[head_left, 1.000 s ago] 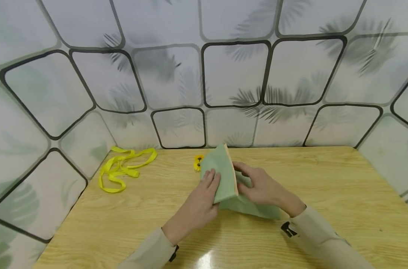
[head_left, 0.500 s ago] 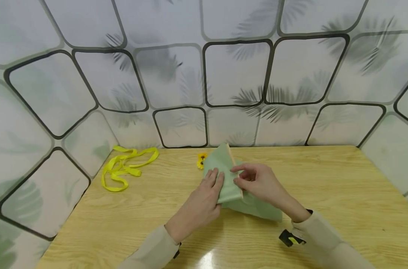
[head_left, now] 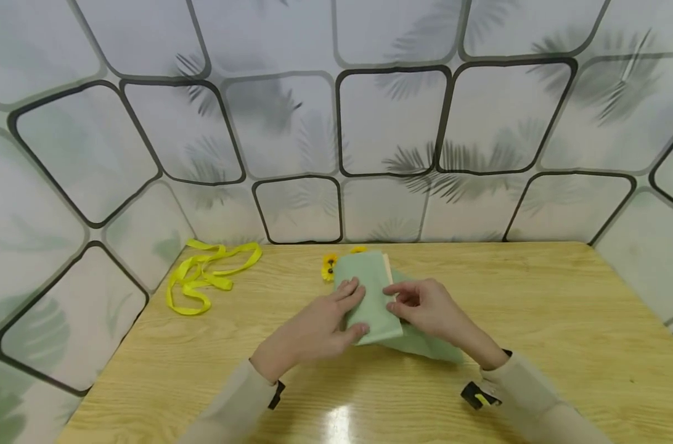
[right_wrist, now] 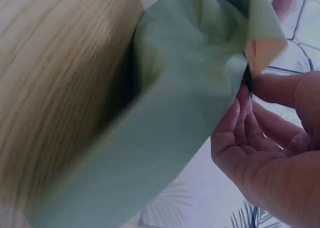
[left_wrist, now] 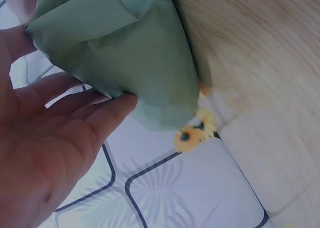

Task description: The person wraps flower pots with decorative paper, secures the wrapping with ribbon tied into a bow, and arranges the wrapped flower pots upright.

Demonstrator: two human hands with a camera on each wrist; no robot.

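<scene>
A sheet of pale green wrapping paper (head_left: 374,308) is folded over, with a peach strip (head_left: 388,269) along its right edge and a loose flap spreading to the lower right. My left hand (head_left: 314,324) rests on the folded part; in the left wrist view its extended fingers (left_wrist: 112,115) touch the paper. At the right edge, my right hand (head_left: 433,310) pinches the fold between thumb and fingers. The right wrist view shows a peach underside (right_wrist: 266,55) just above that pinch. Yellow flowers (head_left: 328,267) poke out behind the paper, their stems hidden.
A yellow ribbon (head_left: 195,283) lies in loose loops at the table's back left. The wooden table (head_left: 564,308) meets a patterned backdrop (head_left: 392,123) at its back and sides. Black straps (head_left: 481,394) show at both cuffs.
My left hand has shifted left, and its thumb now lies on the paper's front. The folded part has flattened. My right hand moved from behind the edge to pinching it.
</scene>
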